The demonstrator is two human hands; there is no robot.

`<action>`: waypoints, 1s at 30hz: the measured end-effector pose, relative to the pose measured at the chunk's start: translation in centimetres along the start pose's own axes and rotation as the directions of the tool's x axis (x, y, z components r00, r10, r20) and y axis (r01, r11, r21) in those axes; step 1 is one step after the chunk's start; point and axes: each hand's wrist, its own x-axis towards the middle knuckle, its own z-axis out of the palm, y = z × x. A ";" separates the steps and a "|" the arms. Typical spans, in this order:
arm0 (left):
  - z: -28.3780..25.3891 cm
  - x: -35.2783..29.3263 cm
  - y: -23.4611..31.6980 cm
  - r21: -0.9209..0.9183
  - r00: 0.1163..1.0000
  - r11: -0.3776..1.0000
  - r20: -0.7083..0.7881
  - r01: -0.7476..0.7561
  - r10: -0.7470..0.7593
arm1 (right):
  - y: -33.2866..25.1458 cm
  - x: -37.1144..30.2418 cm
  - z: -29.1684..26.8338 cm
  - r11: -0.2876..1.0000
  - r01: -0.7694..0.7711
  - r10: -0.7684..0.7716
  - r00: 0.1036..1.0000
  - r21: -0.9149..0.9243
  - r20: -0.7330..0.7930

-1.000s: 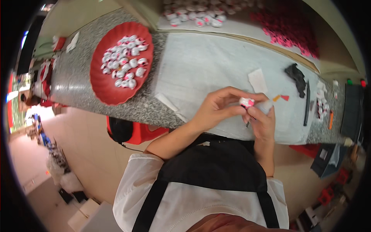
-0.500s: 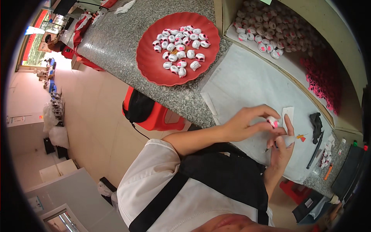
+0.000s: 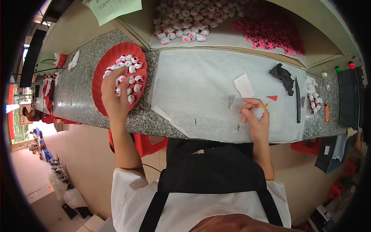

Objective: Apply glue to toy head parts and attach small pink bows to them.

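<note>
My left hand [image 3: 113,92] reaches out to the left over a red plate [image 3: 101,77] holding several small white-and-red pieces [image 3: 130,75]. Its fingers are spread and rest on the pieces. My right hand [image 3: 256,118] sits on the white work sheet [image 3: 201,89] near the counter's front edge. It is closed around a small white tool with an orange tip [image 3: 266,105]. A tiny red triangle [image 3: 272,98] lies just beyond that tip, and a white paper scrap [image 3: 244,86] lies beside it.
A long tray at the back holds a heap of white-and-red pieces [image 3: 185,23] and a heap of pink-red rings [image 3: 270,27]. On the right lie a black lump [image 3: 284,73], a thin black tool [image 3: 297,100] and an orange stick [image 3: 326,112]. The counter is grey speckled stone [image 3: 77,96].
Both hands were together on one small white-and-red piece over the sheet. My left hand has swung left to the red plate; my right hand stays on the sheet.
</note>
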 end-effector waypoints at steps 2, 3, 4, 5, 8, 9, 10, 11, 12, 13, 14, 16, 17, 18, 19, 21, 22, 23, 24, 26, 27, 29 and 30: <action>3.7 3.3 3.8 -0.098 0.989 0.989 0.093 -0.109 0.118 | 0.4 0.1 -0.6 0.998 0.043 -0.043 0.999 -0.035 -0.003; 5.7 4.8 5.4 -0.111 0.969 0.968 0.078 -0.225 0.235 | 0.3 -0.1 -0.8 0.998 0.049 -0.049 0.999 -0.034 -0.005; 7.3 6.3 6.8 -0.113 0.936 0.935 0.061 -0.337 0.345 | 0.2 -0.2 -0.7 0.998 0.057 -0.057 0.998 -0.040 0.001; 9.7 7.5 7.1 -0.127 0.929 0.927 0.069 -0.353 0.363 | 0.1 -0.4 -0.6 0.997 0.066 -0.066 0.998 -0.047 0.005; 14.7 9.1 7.4 0.142 0.940 0.935 0.159 -0.325 0.302 | 0.4 -0.6 -0.3 0.984 0.133 -0.130 0.991 -0.115 0.038; 15.6 9.2 7.2 0.136 0.936 0.932 0.162 -0.336 0.313 | 0.6 -0.6 -0.3 0.971 0.174 -0.168 0.984 -0.164 0.052; 16.5 9.3 6.9 0.225 0.933 0.930 0.280 -0.292 0.225 | 0.7 -0.6 -0.3 0.982 0.152 -0.145 0.987 -0.116 0.063; 17.4 9.5 6.7 0.316 0.914 0.912 0.386 -0.260 0.127 | 0.7 -0.6 -0.5 0.982 0.153 -0.149 0.988 -0.113 0.047; 18.0 9.6 6.2 0.339 0.912 0.891 0.373 -0.303 0.168 | 0.7 -0.6 -0.6 0.972 0.187 -0.178 0.981 -0.143 0.077; 18.0 9.7 6.4 0.333 0.906 0.888 0.382 -0.317 0.180 | 0.8 -0.5 -0.8 0.961 0.220 -0.203 0.973 -0.170 0.108; 17.9 9.5 6.5 0.155 0.936 0.943 0.246 -0.296 0.253 | 0.7 -0.4 -0.8 0.958 0.229 -0.212 0.971 -0.170 0.111; 16.2 8.7 8.4 -0.167 0.975 0.980 0.177 -0.107 0.137 | 0.5 -0.4 -1.1 0.968 0.209 -0.196 0.975 -0.140 0.100; 15.6 8.0 9.1 -0.167 0.972 0.980 0.187 -0.110 0.141 | 0.5 -0.5 -1.1 0.975 0.190 -0.179 0.979 -0.116 0.101; 15.2 7.4 9.6 -0.554 0.947 0.813 0.322 0.181 0.009 | 0.5 -0.4 -1.2 0.977 0.183 -0.173 0.980 -0.111 0.095; 14.6 6.6 10.0 -0.769 0.870 0.443 0.490 0.461 -0.055 | 0.6 -0.5 -1.5 0.978 0.185 -0.178 0.980 -0.094 0.087; 13.7 4.4 11.1 -0.773 0.814 0.273 0.575 0.573 -0.082 | 0.3 -0.5 -1.5 0.981 0.176 -0.170 0.983 -0.082 0.075; 13.2 3.2 11.4 -0.749 0.755 0.091 0.650 0.656 -0.088 | -0.3 -0.6 -1.4 0.990 0.138 -0.138 0.990 0.018 0.029; 12.5 2.0 11.5 -0.742 0.747 0.085 0.658 0.664 -0.094 | -0.5 -0.7 -1.3 0.988 0.100 -0.100 0.995 0.117 -0.011; 12.0 0.9 11.6 -0.663 0.663 -0.070 0.749 0.746 -0.028 | 0.2 -0.5 -1.7 0.984 0.119 -0.128 0.990 0.131 0.065; 11.2 -1.0 11.9 -0.548 0.572 -0.226 0.819 0.805 0.052 | 0.1 -0.8 -2.1 0.983 0.127 -0.139 0.987 0.131 0.082; 11.2 -2.0 12.3 -0.536 0.572 -0.292 0.819 0.792 0.046 | 0.0 -1.0 -2.1 0.980 0.147 -0.162 0.982 0.137 0.099; 11.2 -2.9 13.0 -0.521 0.570 -0.365 0.821 0.771 0.033 | -0.5 -1.1 -1.7 0.977 0.171 -0.177 0.984 0.124 0.037; 11.1 -2.9 13.6 -0.493 0.546 -0.407 0.837 0.769 0.017 | -0.9 -1.2 -1.6 0.972 0.206 -0.204 0.979 0.114 -0.029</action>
